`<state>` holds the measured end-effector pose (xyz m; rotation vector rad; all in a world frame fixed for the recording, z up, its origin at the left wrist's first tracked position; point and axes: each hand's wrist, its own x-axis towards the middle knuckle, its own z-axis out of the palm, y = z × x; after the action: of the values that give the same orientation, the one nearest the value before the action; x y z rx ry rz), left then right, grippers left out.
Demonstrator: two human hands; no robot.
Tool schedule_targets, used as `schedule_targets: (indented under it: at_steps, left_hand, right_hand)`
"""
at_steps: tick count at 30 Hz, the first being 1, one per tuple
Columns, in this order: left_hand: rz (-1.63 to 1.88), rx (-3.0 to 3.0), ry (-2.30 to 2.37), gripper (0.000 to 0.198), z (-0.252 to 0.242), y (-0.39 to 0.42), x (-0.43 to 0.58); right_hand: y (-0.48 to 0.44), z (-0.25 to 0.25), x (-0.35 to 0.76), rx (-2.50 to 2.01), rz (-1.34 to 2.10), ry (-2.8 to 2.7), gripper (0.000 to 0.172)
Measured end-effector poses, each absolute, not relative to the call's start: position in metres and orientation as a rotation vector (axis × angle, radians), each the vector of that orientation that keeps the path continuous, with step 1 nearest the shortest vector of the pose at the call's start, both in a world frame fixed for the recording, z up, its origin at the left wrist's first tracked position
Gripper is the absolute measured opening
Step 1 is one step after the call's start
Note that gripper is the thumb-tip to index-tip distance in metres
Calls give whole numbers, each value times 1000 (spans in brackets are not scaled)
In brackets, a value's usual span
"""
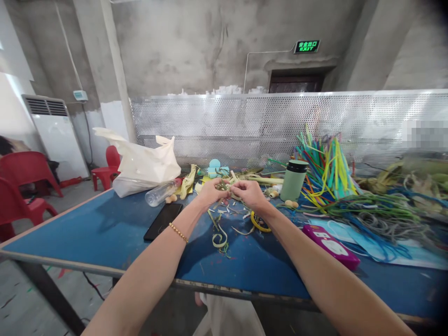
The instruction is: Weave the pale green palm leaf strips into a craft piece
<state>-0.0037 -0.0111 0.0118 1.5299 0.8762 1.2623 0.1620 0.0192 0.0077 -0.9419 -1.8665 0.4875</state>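
Note:
Both my arms reach out over a blue table. My left hand and my right hand meet above its middle, fingers closed in a pinch on a small greenish woven strip piece held between them. A gold bracelet sits on my left wrist. Below the hands lie cut pale green strips and a yellow ring. A black phone lies flat to the left of my left forearm.
A green flask stands right of the hands beside a bundle of coloured strips. A purple box lies near my right forearm. A cream bag and clear bottle sit back left. Red chairs stand left.

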Motion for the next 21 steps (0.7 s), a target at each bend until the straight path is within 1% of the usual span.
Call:
schedule_targets:
  at_steps: [2,5,7,8,10,13,14,15,17,21]
  left_hand:
    - [1251,1537,848,30,11,-9,-5]
    - [1227,1534,878,20,9,-7,-6]
    - [1218,1509,876,20,9,-6,-6]
    - [1222,1491,868,23,9,-7,-5]
    - [1252,1467,854,40,9,-8,-4]
    - [1327,1512,858,76,11,-11,-1]
    - [1338,1550,871,82,11,-12,-1]
    - [1338,1595,890,83,11,-13,0]
    - [1345,1639,942,76,10,-13,1]
    - [1339,1676,1024,45,5,-11,4]
  right_hand:
    - [19,8,161,-932,516,-1854,26]
    - [17,8,161,-937,532,-1853,26]
    - [15,9,160,-933,545,-1851,27]
    - [15,9,160,-928,552,-1846,27]
    - [14,9,160,-919,566,-1831,26]
    - [12,10,160,-925,602,-1807,24]
    - [12,11,160,-931,620,-1798,24]
    - [11,11,160,-937,640,-1788,24]
    - [11,10,160,-954,669,-1767,25]
    - [12,7,160,-984,680,-1743,27]
